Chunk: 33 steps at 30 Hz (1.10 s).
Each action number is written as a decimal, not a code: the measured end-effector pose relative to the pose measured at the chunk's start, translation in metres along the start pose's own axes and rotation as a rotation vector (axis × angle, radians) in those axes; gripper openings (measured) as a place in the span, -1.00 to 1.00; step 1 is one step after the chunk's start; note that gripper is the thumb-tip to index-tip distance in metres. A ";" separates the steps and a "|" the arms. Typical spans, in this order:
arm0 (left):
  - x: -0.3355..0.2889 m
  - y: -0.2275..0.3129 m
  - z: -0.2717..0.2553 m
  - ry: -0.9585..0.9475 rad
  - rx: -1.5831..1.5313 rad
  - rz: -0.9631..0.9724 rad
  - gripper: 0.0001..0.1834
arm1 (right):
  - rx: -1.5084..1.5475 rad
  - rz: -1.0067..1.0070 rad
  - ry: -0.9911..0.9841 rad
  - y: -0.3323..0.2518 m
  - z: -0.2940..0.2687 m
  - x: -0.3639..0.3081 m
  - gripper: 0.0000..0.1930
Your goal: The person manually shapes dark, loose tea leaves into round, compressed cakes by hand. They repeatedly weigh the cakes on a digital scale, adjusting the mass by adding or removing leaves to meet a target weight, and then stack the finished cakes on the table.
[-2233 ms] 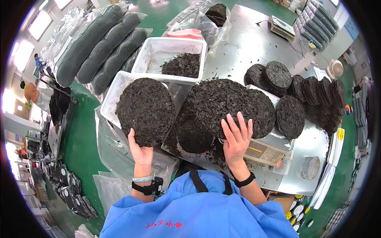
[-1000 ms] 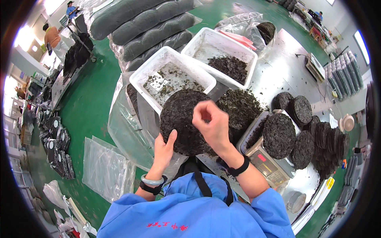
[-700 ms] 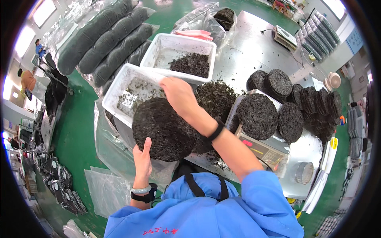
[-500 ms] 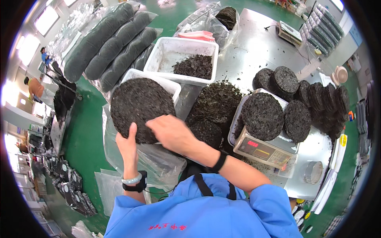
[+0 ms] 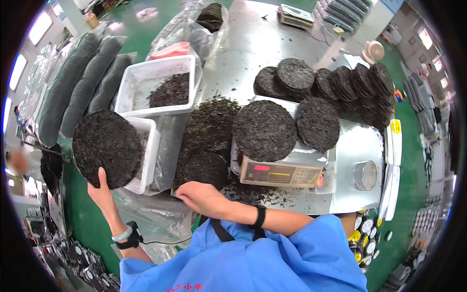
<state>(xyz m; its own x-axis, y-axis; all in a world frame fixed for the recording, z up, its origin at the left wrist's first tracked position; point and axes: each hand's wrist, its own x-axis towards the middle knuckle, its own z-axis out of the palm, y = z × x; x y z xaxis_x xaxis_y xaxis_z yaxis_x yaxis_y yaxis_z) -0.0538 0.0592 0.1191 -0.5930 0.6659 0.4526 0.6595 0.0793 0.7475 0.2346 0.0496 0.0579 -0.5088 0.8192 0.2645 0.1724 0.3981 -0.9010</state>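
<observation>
My left hand [image 5: 103, 195] grips the lower edge of a round, dark dried seaweed cake [image 5: 108, 146], tilted up over a small white tub [image 5: 152, 158]. The thumb lies on the cake's face; the other fingers are hidden behind it. My right hand [image 5: 203, 198] is at the table's front edge, fingers curled together; anything in them is too small to make out. Just beyond it, another seaweed cake [image 5: 204, 168] lies in front of loose seaweed flakes [image 5: 211, 119]. On the weighing scale [image 5: 282, 174] rests a large cake [image 5: 264, 131], with another cake [image 5: 317, 124] leaning beside it.
A larger white tub [image 5: 131, 109] holds seaweed scraps. Behind the scale stand stacked cakes [image 5: 295, 75] and a leaning row of them [image 5: 362, 82]. Long wrapped seaweed rolls [image 5: 73, 87] lie at the left. A clear round container [image 5: 365, 175] sits at the right.
The view has turned, shifting the scene left. My right hand has come off the held cake and down to the table's front edge. My left hand still holds the cake.
</observation>
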 end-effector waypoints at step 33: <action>-0.161 0.132 0.213 -0.943 -1.702 -1.388 -0.71 | -0.355 0.553 0.118 0.112 -0.242 -0.022 -0.91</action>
<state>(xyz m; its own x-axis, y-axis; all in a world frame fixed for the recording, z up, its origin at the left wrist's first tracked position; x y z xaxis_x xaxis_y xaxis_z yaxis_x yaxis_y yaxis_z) 0.2275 0.1206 0.0413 0.4269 0.8356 -0.3457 -0.8691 0.4847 0.0983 0.4690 0.1759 0.0348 -0.1733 0.9734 -0.1498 0.6586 0.0014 -0.7525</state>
